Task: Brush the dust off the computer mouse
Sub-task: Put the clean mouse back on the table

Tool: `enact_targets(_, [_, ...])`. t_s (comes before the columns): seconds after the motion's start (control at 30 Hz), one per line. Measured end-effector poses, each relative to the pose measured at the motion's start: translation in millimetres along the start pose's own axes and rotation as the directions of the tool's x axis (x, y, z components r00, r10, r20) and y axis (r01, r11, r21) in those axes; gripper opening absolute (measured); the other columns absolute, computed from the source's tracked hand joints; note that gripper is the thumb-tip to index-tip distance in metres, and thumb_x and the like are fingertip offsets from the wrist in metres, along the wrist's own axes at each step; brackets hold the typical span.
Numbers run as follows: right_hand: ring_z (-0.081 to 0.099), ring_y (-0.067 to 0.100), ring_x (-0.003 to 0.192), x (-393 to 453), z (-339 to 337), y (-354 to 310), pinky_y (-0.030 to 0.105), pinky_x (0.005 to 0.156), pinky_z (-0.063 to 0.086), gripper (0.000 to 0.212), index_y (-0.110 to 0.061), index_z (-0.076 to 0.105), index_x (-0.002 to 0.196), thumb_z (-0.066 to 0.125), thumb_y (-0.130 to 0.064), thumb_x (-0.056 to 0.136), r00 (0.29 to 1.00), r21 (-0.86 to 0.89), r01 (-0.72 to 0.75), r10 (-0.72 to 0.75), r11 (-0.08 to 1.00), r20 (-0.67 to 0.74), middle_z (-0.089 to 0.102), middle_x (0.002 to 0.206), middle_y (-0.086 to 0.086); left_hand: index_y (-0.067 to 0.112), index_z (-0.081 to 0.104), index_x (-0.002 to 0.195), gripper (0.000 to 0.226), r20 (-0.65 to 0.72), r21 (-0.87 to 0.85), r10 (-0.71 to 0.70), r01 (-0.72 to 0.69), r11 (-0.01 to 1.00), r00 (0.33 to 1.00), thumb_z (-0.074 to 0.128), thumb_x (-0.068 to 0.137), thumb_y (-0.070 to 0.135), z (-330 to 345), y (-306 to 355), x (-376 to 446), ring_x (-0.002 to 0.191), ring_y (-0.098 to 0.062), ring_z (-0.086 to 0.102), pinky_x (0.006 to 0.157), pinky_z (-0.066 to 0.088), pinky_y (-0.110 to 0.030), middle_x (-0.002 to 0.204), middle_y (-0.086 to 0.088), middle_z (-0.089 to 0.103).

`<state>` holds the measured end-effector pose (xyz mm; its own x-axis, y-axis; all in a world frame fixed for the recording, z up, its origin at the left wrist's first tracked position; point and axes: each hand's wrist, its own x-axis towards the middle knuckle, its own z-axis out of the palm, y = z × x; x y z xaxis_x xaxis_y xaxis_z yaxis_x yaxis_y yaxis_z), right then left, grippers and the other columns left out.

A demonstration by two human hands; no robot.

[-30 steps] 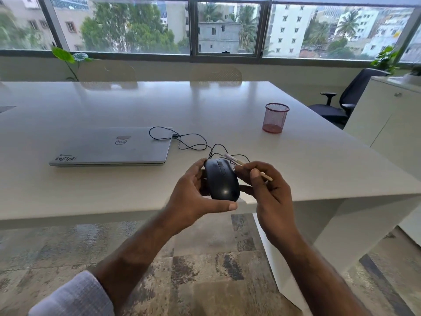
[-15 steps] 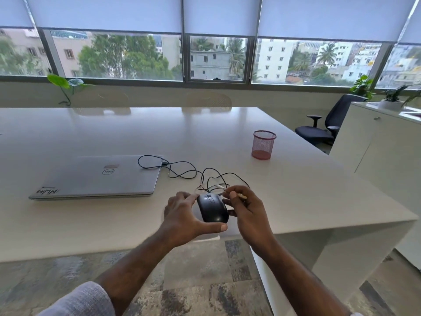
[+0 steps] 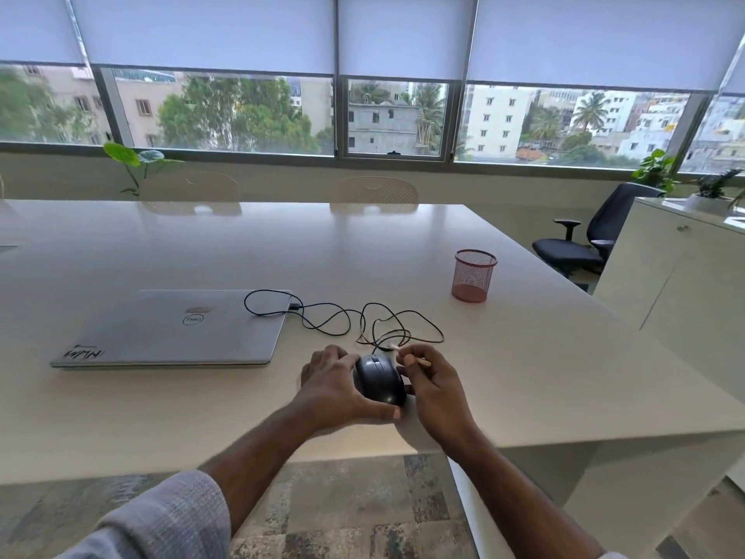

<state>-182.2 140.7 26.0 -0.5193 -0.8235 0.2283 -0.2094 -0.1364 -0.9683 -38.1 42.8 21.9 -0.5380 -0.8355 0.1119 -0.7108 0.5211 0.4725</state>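
Left hand (image 3: 330, 387) grips mouse (image 3: 381, 379); right hand (image 3: 433, 383) pinches brush (image 3: 419, 360); Dell laptop (image 3: 173, 328).

The left hand (image 3: 332, 387) covers the left flank of the mouse (image 3: 381, 379); the right hand (image 3: 433, 387) covers its right flank. Whether the mouse rests on the surface (image 3: 544, 357) cannot be told. The thin stick (image 3: 419, 360) pinched in the right hand shows only a short stub; its working end is too small to identify. The laptop (image 3: 173, 330) sticker lettering is illegible. Both forearms run out of the bottom edge.
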Motion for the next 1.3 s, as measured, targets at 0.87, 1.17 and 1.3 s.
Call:
enact_targets(0.87, [0.063,0.018,0.074,149,-98,-40,0.017,0.063,0.043,0.013,-0.021,0.067,0.091,0.058,-0.022,0.1,0.961,-0.384,0.179,-0.245,0.906,-0.13,0.071,0.082,0.002,0.017,0.015,0.158,0.074,0.062,0.099,0.016,-0.022,0.995,0.998,0.036,0.098,0.056,-6,-38,32,0.152,-0.011,0.007,0.123,0.008,-0.031,0.166,-0.001,0.012])
enact_targets(1.17, [0.066,0.035,0.091,232,-132,-42,0.036,0.074,0.046,0.018,-0.009,0.055,0.101,0.054,-0.027,0.1,0.932,-0.594,0.084,-0.274,0.8,-0.238,0.07,0.09,0.01,0.021,-0.001,0.158,0.075,0.07,0.289,-0.013,-0.008,0.957,0.997,0.015,0.098,0.063,12,-43,40,0.15,-0.003,-0.011,0.12,-0.008,-0.026,0.165,0.008,-0.009])
enact_targets(1.3, [0.065,0.038,0.097,255,-134,-28,0.034,0.072,0.039,0.024,-0.005,0.051,0.107,0.051,-0.029,0.101,0.953,-0.646,0.01,-0.203,0.764,-0.225,0.07,0.096,0.015,0.022,-0.003,0.157,0.077,0.065,0.293,-0.019,-0.001,0.956,0.998,0.015,0.096,0.066,13,-45,39,0.149,-0.002,-0.012,0.119,-0.009,-0.025,0.165,0.009,-0.01])
